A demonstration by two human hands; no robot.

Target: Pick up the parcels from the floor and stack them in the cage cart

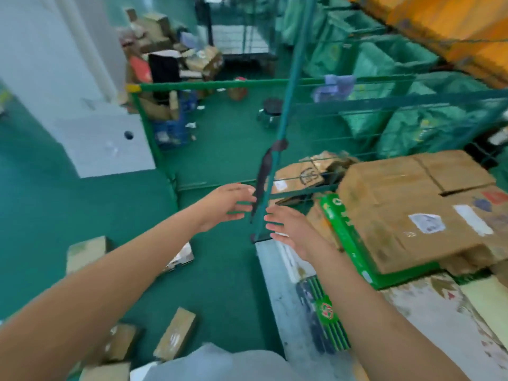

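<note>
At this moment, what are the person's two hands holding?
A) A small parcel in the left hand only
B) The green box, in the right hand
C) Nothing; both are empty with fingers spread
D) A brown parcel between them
C: the left hand and the right hand both reach toward the cage cart's corner post with fingers straight, gripping nothing.

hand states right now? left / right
Left hand: open, fingers spread, holding nothing, beside the cage cart's corner post.
Right hand: open, fingers extended, holding nothing.
</note>
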